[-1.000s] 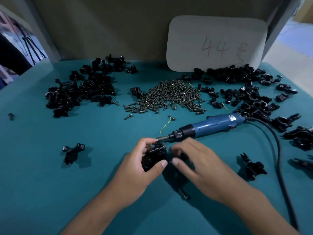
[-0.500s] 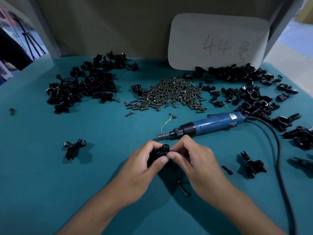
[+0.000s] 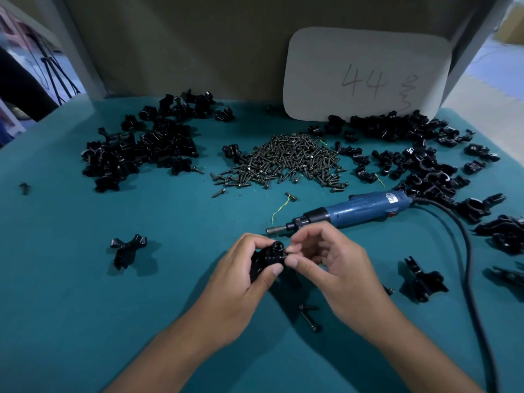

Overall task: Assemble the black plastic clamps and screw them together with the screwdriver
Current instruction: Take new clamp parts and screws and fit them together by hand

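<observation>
Teal tabletop (image 3: pixel 71 279): screw pile (image 3: pixel 286 163), blue screwdriver (image 3: pixel 360 209), white card (image 3: pixel 365 75) against beige wall. Left hand (image 3: pixel 238 287) grips black clamp (image 3: pixel 268 259) at centre; right hand (image 3: pixel 337 268) pinches its end.

Two bare hands and forearms, nothing worn on them

The left hand (image 3: pixel 241 275) and the right hand (image 3: pixel 334 268) both enter from the bottom edge of the head view on long forearms that show no sleeve, cuff or glove anywhere along their visible length. No ring, watch, strap or bracelet sits on either wrist or on any finger that shows. The fingernails are short and plain, without polish; the thumbnail of the left hand and one fingernail of the right hand catch the light most clearly. The upper arms lie outside the picture, so what is worn above cannot be told.
</observation>
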`<state>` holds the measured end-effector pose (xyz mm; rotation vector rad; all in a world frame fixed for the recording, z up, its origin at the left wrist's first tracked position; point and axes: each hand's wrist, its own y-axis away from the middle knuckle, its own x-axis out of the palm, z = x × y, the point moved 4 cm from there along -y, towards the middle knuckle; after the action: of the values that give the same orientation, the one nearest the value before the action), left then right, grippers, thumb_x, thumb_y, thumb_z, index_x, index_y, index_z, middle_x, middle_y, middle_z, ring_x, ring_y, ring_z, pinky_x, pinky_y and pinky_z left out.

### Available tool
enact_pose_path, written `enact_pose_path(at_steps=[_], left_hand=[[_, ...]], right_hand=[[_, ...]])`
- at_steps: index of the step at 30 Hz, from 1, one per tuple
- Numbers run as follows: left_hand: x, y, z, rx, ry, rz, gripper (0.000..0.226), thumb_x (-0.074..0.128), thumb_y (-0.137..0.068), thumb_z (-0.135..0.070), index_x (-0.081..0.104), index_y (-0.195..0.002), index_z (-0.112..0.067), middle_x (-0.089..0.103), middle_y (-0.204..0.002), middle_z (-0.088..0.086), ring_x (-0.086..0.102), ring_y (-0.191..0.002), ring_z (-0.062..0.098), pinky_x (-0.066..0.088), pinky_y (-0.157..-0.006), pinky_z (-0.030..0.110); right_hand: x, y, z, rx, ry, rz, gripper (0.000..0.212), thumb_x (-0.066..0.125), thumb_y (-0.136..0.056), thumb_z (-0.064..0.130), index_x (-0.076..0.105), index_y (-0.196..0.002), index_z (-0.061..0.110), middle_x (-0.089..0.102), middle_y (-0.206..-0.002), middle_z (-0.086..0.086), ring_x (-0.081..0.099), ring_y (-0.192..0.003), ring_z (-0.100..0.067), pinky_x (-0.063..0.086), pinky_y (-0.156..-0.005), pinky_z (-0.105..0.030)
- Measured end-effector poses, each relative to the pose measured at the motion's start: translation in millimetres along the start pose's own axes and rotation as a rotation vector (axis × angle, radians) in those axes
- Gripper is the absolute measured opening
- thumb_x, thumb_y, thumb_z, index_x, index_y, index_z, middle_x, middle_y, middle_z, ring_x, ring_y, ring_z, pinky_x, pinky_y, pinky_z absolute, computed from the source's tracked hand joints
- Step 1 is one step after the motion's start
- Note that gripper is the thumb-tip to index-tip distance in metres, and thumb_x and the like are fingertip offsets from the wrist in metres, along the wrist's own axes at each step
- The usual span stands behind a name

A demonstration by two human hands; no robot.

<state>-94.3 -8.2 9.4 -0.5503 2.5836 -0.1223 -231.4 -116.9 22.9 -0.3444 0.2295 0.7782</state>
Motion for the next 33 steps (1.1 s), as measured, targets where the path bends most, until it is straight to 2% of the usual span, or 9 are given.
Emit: enact_pose_path(at_steps=[3, 7, 10, 14, 18, 23, 28, 30, 33], left_hand=[[0.4, -0.6, 0.3, -0.002, -0.005, -0.007, 0.018, 0.060, -0.098, -0.037, 0.053, -0.114, -0.032, 0.057, -0.107, -0.022, 0.057, -0.107, 0.007, 0.042, -0.088, 0.019], [2.3, -0.6, -3.7, 0.034, -0.035, 0.003, 0.022, 0.058, -0.097, -0.037, 0.055, -0.117, -0.027, 0.058, -0.112, -0.016, 0.056, -0.111, 0.009, 0.043, -0.093, 0.021], [0.0, -1.3, -3.7, 0.016, -0.021, -0.018, 0.024, 0.058, -0.097, -0.039, 0.054, -0.117, -0.027, 0.059, -0.111, -0.016, 0.057, -0.109, 0.005, 0.043, -0.090, 0.019], [0.6, -1.1, -4.4, 0.013, -0.028, -0.015, 0.027, 0.060, -0.094, -0.039, 0.055, -0.118, -0.026, 0.060, -0.111, -0.015, 0.057, -0.108, 0.004, 0.043, -0.089, 0.017], [1.6, -0.3, -1.7, 0.012, -0.045, 0.000, 0.021, 0.062, -0.097, -0.033, 0.054, -0.116, -0.029, 0.059, -0.110, -0.017, 0.057, -0.108, 0.005, 0.042, -0.089, 0.017], [-4.5, -3.1, 8.6, -0.099, 0.044, -0.088, 0.027, 0.056, -0.094, -0.053, 0.055, -0.112, -0.032, 0.063, -0.101, -0.021, 0.060, -0.099, 0.002, 0.044, -0.083, 0.019], [-3.6, -3.1, 13.6, -0.145, 0.132, -0.089, 0.028, 0.055, -0.088, -0.053, 0.056, -0.110, -0.035, 0.065, -0.100, -0.019, 0.062, -0.095, 0.006, 0.049, -0.086, 0.029], [-3.1, -2.8, 13.4, -0.147, 0.152, -0.073, 0.034, 0.055, -0.086, -0.059, 0.057, -0.111, -0.035, 0.066, -0.101, -0.016, 0.063, -0.097, 0.009, 0.050, -0.089, 0.033], [-2.4, -3.4, 12.0, -0.137, 0.192, -0.051, 0.036, 0.056, -0.086, -0.057, 0.057, -0.112, -0.032, 0.067, -0.102, -0.014, 0.064, -0.098, 0.010, 0.051, -0.091, 0.037]], right_hand=[[-1.3, -0.7, -1.9, 0.021, -0.075, -0.016, 0.026, 0.081, -0.085, 0.026, 0.064, -0.100, 0.039, 0.068, -0.095, 0.009, 0.067, -0.091, -0.013, 0.055, -0.077, -0.030], [0.6, 0.7, -2.3, 0.031, 0.119, -0.012, 0.023, 0.061, -0.086, 0.060, 0.063, -0.092, 0.037, 0.068, -0.082, 0.011, 0.064, -0.074, -0.009, 0.051, -0.065, -0.026], [1.1, -1.2, -0.5, -0.051, 0.091, 0.012, 0.012, 0.068, -0.087, 0.044, 0.063, -0.094, 0.036, 0.070, -0.091, 0.011, 0.067, -0.086, -0.013, 0.053, -0.074, -0.026], [4.7, -1.9, -9.0, 0.061, -0.159, 0.092, 0.030, 0.078, -0.081, 0.047, 0.064, -0.106, 0.041, 0.070, -0.107, 0.012, 0.068, -0.095, -0.014, 0.057, -0.079, -0.032], [3.9, -4.3, -14.8, 0.046, -0.018, 0.072, 0.014, 0.069, -0.088, 0.040, 0.065, -0.101, 0.039, 0.070, -0.092, 0.012, 0.066, -0.079, -0.006, 0.051, -0.069, -0.023], [-19.3, -7.4, -6.2, -0.035, 0.022, -0.021, 0.016, 0.068, -0.090, 0.038, 0.065, -0.105, 0.040, 0.070, -0.099, 0.012, 0.068, -0.096, -0.013, 0.056, -0.083, -0.031], [-19.5, -6.2, -8.7, -0.056, 0.348, 0.196, 0.012, 0.071, -0.091, 0.041, 0.066, -0.100, 0.036, 0.069, -0.092, 0.019, 0.065, -0.085, -0.003, 0.046, -0.071, -0.010], [-13.2, -2.9, -13.5, -0.046, 0.437, 0.266, 0.014, 0.076, -0.088, 0.037, 0.066, -0.096, 0.036, 0.068, -0.087, 0.017, 0.063, -0.084, -0.002, 0.044, -0.069, -0.010], [-13.3, -2.0, -14.8, -0.087, 0.553, 0.266, 0.021, 0.070, -0.086, 0.052, 0.061, -0.101, 0.041, 0.062, -0.093, 0.020, 0.057, -0.095, -0.003, 0.045, -0.076, -0.015]])
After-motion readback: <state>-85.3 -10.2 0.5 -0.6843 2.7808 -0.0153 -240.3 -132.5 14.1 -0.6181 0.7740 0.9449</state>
